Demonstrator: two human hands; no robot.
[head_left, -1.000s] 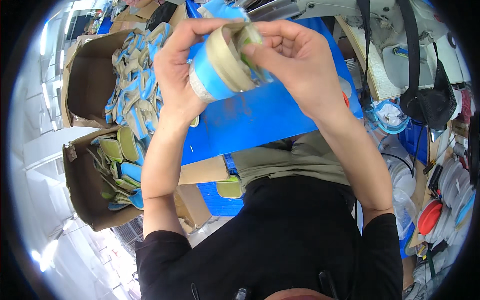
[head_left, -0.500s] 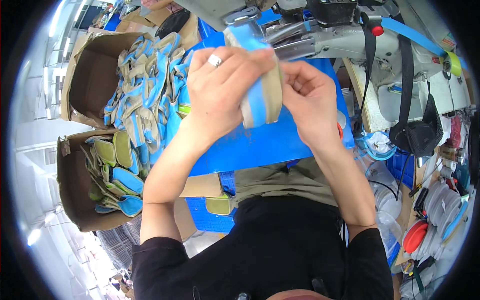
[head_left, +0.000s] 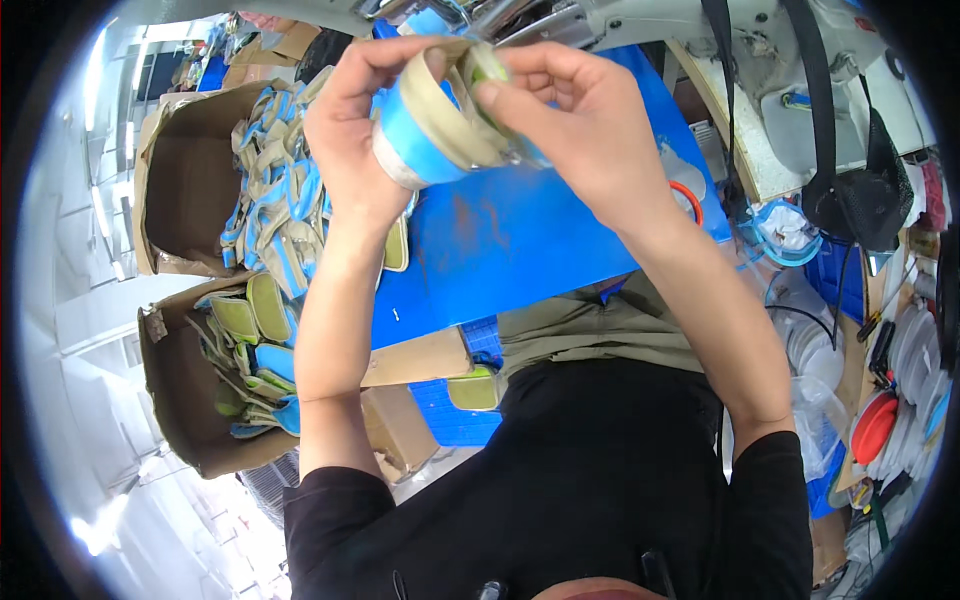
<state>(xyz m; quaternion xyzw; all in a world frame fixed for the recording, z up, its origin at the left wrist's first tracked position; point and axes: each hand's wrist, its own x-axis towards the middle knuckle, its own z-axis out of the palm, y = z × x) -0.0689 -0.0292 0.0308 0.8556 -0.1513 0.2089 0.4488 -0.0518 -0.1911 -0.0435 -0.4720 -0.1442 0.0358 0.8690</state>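
Up above the blue desk (head_left: 560,240), the looped band (head_left: 410,135) tips its open mouth to the far right, its axis slanting up from near left. Bare desk stretches below it to the near edge; heaped straps (head_left: 275,195) crowd the left side. And the 2 hands: left hand (head_left: 345,140) curled round the band's left, right hand (head_left: 590,120) pinching its greenish rim, thumb against fingers.
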